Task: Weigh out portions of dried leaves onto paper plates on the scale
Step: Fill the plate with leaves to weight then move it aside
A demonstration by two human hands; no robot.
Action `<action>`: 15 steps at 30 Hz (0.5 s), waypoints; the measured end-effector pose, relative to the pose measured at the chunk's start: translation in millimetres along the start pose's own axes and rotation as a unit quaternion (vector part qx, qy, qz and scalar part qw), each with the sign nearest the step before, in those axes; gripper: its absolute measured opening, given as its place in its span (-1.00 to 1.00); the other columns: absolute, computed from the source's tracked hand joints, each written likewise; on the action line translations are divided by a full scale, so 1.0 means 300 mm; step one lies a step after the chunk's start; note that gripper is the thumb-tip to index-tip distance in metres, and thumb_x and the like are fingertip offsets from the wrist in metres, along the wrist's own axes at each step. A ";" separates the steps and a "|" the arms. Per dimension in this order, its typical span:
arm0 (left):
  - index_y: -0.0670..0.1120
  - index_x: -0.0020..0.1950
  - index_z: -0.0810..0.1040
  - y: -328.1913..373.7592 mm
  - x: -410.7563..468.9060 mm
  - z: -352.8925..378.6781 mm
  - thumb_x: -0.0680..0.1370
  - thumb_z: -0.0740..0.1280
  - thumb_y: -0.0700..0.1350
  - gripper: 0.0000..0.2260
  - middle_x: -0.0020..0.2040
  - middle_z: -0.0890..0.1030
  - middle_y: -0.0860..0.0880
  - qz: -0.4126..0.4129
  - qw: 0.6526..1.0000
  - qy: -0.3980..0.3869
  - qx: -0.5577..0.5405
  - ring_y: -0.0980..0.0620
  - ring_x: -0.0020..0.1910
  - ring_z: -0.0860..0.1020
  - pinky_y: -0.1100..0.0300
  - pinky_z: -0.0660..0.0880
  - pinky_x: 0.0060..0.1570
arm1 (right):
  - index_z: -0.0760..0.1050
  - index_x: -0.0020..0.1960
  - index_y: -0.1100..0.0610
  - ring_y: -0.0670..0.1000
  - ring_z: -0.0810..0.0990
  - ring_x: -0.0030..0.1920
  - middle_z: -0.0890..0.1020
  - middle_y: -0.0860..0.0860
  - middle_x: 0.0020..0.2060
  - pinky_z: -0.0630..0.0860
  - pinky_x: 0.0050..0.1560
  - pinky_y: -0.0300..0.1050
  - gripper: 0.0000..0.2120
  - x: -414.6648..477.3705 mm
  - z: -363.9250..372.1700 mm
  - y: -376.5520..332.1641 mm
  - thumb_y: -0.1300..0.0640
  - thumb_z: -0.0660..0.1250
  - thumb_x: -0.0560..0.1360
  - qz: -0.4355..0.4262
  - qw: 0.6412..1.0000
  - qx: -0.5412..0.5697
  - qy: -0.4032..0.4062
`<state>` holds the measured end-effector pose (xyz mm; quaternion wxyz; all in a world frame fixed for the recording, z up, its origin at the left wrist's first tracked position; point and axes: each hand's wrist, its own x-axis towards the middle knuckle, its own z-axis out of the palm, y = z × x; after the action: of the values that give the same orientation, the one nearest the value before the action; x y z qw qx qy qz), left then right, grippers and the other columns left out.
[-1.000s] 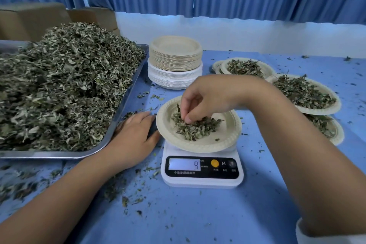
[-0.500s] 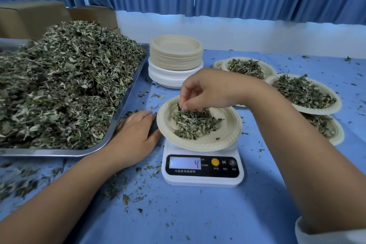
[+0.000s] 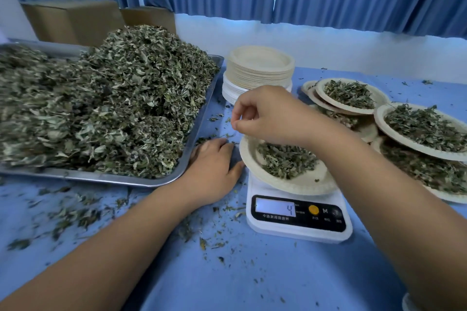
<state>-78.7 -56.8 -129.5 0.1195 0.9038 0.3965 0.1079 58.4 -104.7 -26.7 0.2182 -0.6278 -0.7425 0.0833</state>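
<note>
Moved: my right hand (image 3: 267, 116) has lifted off the leaves (image 3: 288, 161), fingertips pinched, contents unclear
Left hand (image 3: 212, 171): flat, relaxed on table (image 3: 252, 272), left of plate (image 3: 246, 156)
Scale (image 3: 298, 235): reads 4, "M"; plate sits beneath right hand

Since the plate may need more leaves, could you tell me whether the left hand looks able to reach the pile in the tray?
Probably yes: the left hand rests on the table right beside the tray, with nothing between it and the leaf pile; the right hand is off over the plate.
</note>
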 end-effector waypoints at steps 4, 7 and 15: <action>-0.19 0.05 0.45 0.000 -0.002 -0.005 0.62 0.14 0.02 -0.72 0.05 0.46 -0.13 0.021 0.999 0.037 0.001 -0.13 0.08 0.42 0.04 0.33 0.10 | 0.65 -0.09 0.08 -0.19 0.47 -0.31 0.53 -0.19 -0.36 0.35 -0.30 -0.32 -0.90 0.117 0.059 -0.108 0.18 0.36 0.45 -0.068 0.993 -0.092 -0.041; -0.17 0.15 0.41 -0.001 0.001 -0.004 0.61 0.08 0.06 -0.67 0.19 0.44 -0.15 0.004 1.000 0.021 0.011 -0.13 0.20 0.39 0.00 0.33 0.20 | 0.64 -0.01 0.06 -0.25 0.45 -0.33 0.50 -0.21 -0.34 0.34 -0.31 -0.42 -0.86 0.191 0.104 -0.198 0.10 0.44 0.43 -0.135 0.980 -0.110 -0.095; -0.16 0.48 0.22 0.018 -0.031 -0.027 0.65 0.01 0.01 -0.55 0.47 0.28 -0.17 -0.035 0.997 -0.060 0.042 -0.13 0.44 0.24 0.03 0.15 0.36 | 0.59 0.16 0.02 -0.07 0.48 -0.12 0.50 -0.11 -0.13 0.38 -0.17 -0.23 -0.64 0.259 0.252 -0.266 0.04 0.52 0.38 -0.171 0.935 -0.190 -0.247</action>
<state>-83.5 -66.3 -121.0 0.1086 0.8985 0.4242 0.0322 -54.5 -33.9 -45.3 -0.0843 -0.4808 -0.8711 0.0541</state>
